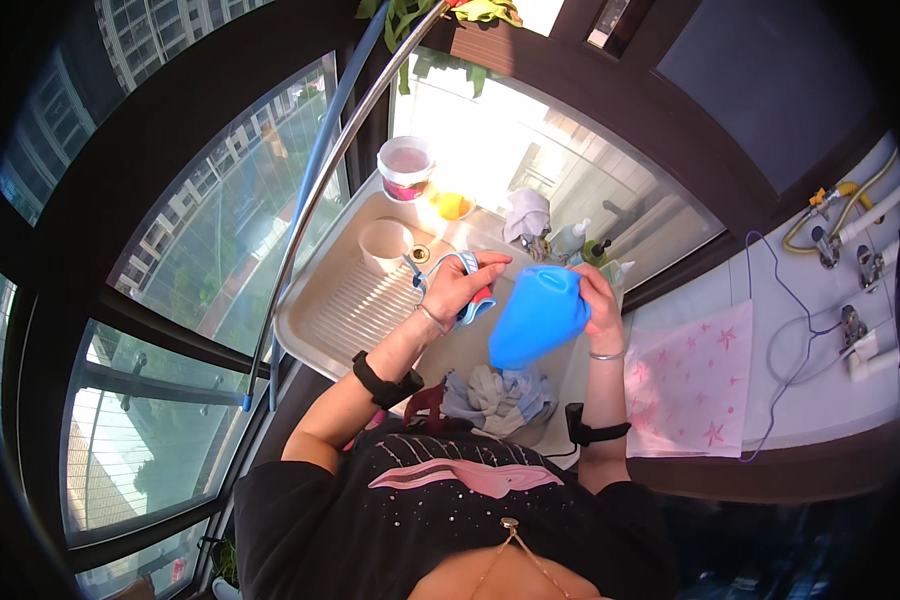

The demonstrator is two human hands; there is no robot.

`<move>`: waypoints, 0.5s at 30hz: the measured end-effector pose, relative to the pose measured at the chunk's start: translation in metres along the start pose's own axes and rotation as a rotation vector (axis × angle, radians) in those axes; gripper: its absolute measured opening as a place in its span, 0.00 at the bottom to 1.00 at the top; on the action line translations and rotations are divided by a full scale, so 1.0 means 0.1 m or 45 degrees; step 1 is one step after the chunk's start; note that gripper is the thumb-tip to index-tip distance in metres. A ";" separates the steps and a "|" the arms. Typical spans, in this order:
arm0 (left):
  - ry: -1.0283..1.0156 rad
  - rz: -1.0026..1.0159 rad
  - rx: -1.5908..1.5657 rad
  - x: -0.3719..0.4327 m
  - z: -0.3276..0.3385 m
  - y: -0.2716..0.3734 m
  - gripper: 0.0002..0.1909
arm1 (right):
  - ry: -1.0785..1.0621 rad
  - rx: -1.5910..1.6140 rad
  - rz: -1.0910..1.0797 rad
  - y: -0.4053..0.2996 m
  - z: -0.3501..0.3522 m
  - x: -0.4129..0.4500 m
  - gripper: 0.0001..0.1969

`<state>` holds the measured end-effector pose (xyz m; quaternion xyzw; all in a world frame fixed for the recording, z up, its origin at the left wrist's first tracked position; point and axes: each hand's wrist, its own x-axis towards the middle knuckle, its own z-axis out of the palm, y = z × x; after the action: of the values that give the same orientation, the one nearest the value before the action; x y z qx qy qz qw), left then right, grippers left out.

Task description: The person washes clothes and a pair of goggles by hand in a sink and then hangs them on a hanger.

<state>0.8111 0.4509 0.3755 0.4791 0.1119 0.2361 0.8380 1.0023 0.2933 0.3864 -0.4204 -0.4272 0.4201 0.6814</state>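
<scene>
Over the wash basin (311, 341), my left hand (457, 289) has swim goggles (474, 304) with a light blue and red frame and a strap around its palm and fingers. The fingers point right, thumb out. My right hand (600, 300) grips the edge of a bright blue rubbery swim cap (540, 319), which hangs with its rounded part down and left. The two hands are apart. Below them, wet grey and white cloths (502, 397) lie in the basin. A dark red cloth or item (425, 405) is beside these, close to my body.
A white cup (385, 246) stands on the ribbed washboard. A white bucket (406, 169) is at the far corner. Pump bottles (570, 238) and a cloth-covered tap (527, 216) line the far edge. Metal poles (345, 139) cross at left; taps (825, 247) are on the right wall.
</scene>
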 end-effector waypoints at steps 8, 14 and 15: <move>-0.263 0.065 0.281 -0.13 0.00 0.19 0.15 | -0.057 -0.009 -0.009 0.02 0.28 0.06 0.08; -0.318 -0.120 0.277 -0.09 -0.09 0.24 0.06 | 0.090 -0.448 0.088 -0.15 0.30 0.01 0.12; -0.232 -0.100 0.189 -0.08 -0.11 0.27 0.04 | 0.113 -0.446 0.077 -0.22 0.35 -0.01 0.12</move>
<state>0.7916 0.4664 0.3922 0.5544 0.0711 0.1497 0.8156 0.9741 0.2931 0.4163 -0.5636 -0.4504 0.3406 0.6029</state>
